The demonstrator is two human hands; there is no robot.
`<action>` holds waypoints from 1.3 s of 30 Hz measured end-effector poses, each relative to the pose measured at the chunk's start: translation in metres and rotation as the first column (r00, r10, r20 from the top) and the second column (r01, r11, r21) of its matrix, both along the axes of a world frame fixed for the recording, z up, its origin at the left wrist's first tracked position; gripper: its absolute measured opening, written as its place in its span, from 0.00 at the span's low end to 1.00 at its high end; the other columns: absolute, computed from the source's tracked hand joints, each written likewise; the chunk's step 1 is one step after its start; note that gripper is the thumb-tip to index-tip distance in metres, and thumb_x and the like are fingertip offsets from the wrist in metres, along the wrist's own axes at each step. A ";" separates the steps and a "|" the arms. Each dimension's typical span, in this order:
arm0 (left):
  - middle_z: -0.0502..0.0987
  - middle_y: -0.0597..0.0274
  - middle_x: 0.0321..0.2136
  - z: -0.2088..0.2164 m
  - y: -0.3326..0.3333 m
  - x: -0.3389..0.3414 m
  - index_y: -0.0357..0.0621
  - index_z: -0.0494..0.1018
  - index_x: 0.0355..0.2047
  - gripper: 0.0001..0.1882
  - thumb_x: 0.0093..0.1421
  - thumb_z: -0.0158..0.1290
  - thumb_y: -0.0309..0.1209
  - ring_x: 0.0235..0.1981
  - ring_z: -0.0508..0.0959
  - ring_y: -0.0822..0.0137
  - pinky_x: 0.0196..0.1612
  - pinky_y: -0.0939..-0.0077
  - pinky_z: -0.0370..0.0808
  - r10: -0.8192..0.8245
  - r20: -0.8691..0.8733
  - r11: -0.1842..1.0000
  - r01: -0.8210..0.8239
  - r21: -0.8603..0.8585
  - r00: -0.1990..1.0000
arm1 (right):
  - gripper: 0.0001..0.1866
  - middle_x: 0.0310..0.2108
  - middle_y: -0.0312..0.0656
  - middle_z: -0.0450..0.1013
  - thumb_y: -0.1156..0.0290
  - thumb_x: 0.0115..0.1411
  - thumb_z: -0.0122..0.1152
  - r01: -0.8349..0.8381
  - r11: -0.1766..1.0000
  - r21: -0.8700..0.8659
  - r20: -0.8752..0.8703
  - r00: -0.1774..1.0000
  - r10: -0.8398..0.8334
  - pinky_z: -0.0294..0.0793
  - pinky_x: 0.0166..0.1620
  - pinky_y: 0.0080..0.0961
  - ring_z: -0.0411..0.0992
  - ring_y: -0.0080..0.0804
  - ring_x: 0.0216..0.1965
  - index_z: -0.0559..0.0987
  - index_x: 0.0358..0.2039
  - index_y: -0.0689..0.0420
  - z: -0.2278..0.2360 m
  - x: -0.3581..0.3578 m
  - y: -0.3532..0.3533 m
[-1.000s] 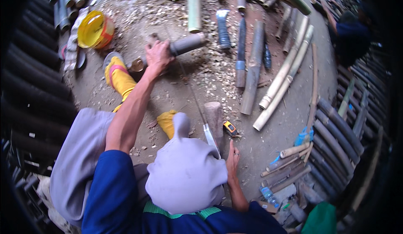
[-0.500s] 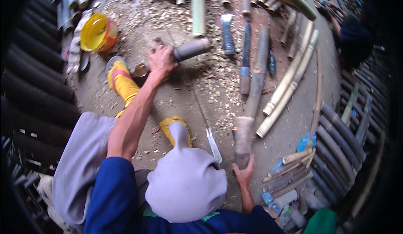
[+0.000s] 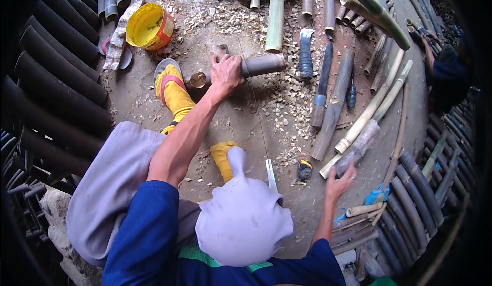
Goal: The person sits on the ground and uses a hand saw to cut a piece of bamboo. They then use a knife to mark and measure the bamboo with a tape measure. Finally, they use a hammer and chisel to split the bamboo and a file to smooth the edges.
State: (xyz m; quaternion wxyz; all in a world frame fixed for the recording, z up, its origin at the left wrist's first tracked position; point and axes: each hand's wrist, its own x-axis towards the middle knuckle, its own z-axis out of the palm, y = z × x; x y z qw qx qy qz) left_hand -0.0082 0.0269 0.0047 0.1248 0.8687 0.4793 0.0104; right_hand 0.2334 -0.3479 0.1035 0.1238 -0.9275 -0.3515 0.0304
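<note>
My left hand (image 3: 227, 73) is closed over a dark bamboo tube (image 3: 264, 65) lying across the floor; its hollow cut end shows beside my yellow-covered foot. A short pale-brown stub (image 3: 220, 49) sits just beyond the knuckles. Off to the right, my right hand (image 3: 340, 183) has its fingers apart at the near end of a short thick cylinder (image 3: 363, 141), pale at the top and dark below. This cylinder is slightly blurred and lies over the pale bamboo poles (image 3: 356, 129). Whether the fingers still touch it is hard to see.
Near my right hand are a black-and-orange tape measure (image 3: 304, 169) and a flat metal strip (image 3: 270, 176). Dark bamboo lengths (image 3: 333, 106) lie ahead among wood chips. A yellow bucket (image 3: 149, 27) stands at the far left. Another person (image 3: 446, 70) is at the far right.
The right hand has moved right with the thick cylinder, onto the pale poles, and its fingers have spread. The tape measure is uncovered. The left hand stays on the tube; the view has shifted.
</note>
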 end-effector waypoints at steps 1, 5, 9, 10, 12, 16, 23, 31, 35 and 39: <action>0.79 0.62 0.34 0.000 0.000 0.003 0.46 0.73 0.36 0.25 0.38 0.67 0.40 0.45 0.75 0.64 0.54 0.51 0.61 -0.004 0.008 1.000 0.004 0.001 1.000 | 0.33 0.40 0.49 0.69 0.61 0.55 0.61 -0.048 0.985 0.165 -0.179 0.981 0.077 0.67 0.49 0.34 0.69 0.36 0.42 0.64 0.58 0.62 -0.001 -0.023 -0.005; 0.79 0.62 0.33 0.003 0.000 -0.001 0.46 0.73 0.35 0.24 0.38 0.67 0.40 0.45 0.75 0.64 0.53 0.51 0.61 -0.002 0.013 1.000 0.002 0.002 1.000 | 0.26 0.51 0.59 0.67 0.70 0.53 0.62 -0.118 0.992 -0.053 -0.840 0.542 0.020 0.66 0.53 0.39 0.67 0.52 0.54 0.70 0.52 0.60 0.024 -0.137 -0.021; 0.79 0.62 0.33 0.003 0.001 0.001 0.46 0.73 0.34 0.23 0.38 0.66 0.40 0.44 0.76 0.64 0.53 0.51 0.61 -0.006 0.028 1.000 0.006 0.004 1.000 | 0.34 0.55 0.60 0.62 0.72 0.54 0.61 -0.015 0.980 -0.199 -0.789 0.595 -0.151 0.64 0.54 0.38 0.62 0.52 0.57 0.61 0.62 0.56 -0.004 -0.166 -0.056; 0.79 0.61 0.33 0.001 0.001 0.001 0.46 0.73 0.34 0.22 0.38 0.66 0.40 0.44 0.76 0.64 0.53 0.51 0.61 -0.006 0.035 1.000 0.005 0.007 0.999 | 0.34 0.55 0.59 0.62 0.72 0.54 0.61 -0.079 0.977 -0.199 -0.740 0.665 -0.097 0.64 0.54 0.39 0.62 0.52 0.57 0.61 0.62 0.55 -0.005 -0.167 -0.057; 0.79 0.61 0.33 -0.002 0.003 0.000 0.46 0.73 0.33 0.22 0.38 0.66 0.39 0.44 0.76 0.64 0.53 0.51 0.61 -0.005 0.038 0.999 0.003 0.040 0.999 | 0.33 0.55 0.59 0.62 0.73 0.55 0.61 -0.204 0.955 -0.213 -0.627 0.779 0.026 0.64 0.55 0.39 0.63 0.51 0.56 0.62 0.61 0.55 -0.004 -0.168 -0.060; 0.79 0.62 0.33 0.000 0.001 -0.001 0.46 0.73 0.33 0.22 0.38 0.67 0.39 0.44 0.76 0.64 0.52 0.51 0.61 -0.003 0.054 1.000 0.002 0.024 0.999 | 0.28 0.48 0.59 0.69 0.72 0.56 0.61 -0.137 0.989 0.050 -0.597 0.790 0.140 0.70 0.49 0.37 0.71 0.50 0.47 0.66 0.58 0.60 0.020 -0.176 -0.013; 0.79 0.62 0.33 0.002 0.004 0.002 0.47 0.74 0.34 0.22 0.38 0.66 0.40 0.44 0.75 0.63 0.52 0.51 0.62 0.019 0.029 1.000 -0.019 -0.016 0.999 | 0.25 0.41 0.55 0.75 0.73 0.57 0.60 -0.123 0.959 0.256 -0.706 0.654 0.273 0.75 0.40 0.30 0.77 0.40 0.37 0.69 0.54 0.68 0.034 -0.158 -0.011; 0.79 0.63 0.33 -0.003 0.004 0.006 0.48 0.74 0.35 0.21 0.40 0.65 0.39 0.46 0.75 0.64 0.53 0.46 0.61 0.034 0.026 0.998 -0.033 -0.058 0.999 | 0.22 0.38 0.53 0.77 0.77 0.58 0.57 0.063 0.980 0.189 -0.782 0.613 0.112 0.75 0.35 0.28 0.76 0.30 0.30 0.70 0.54 0.67 0.048 -0.170 0.026; 0.79 0.62 0.31 -0.004 0.014 0.002 0.48 0.75 0.32 0.20 0.39 0.66 0.41 0.45 0.75 0.63 0.52 0.46 0.61 0.022 0.015 0.988 -0.019 -0.156 1.000 | 0.22 0.40 0.52 0.77 0.78 0.58 0.57 -0.145 0.956 0.253 -0.641 0.715 0.278 0.75 0.36 0.28 0.77 0.32 0.32 0.71 0.54 0.66 0.073 -0.156 -0.015; 0.78 0.61 0.29 -0.007 0.010 0.003 0.48 0.75 0.31 0.20 0.38 0.66 0.40 0.43 0.75 0.62 0.50 0.47 0.61 -0.021 0.032 0.995 0.024 -0.095 0.999 | 0.22 0.43 0.52 0.76 0.78 0.58 0.56 -0.228 0.904 0.363 -0.537 0.741 0.403 0.76 0.38 0.29 0.79 0.38 0.34 0.72 0.54 0.63 0.063 -0.151 0.019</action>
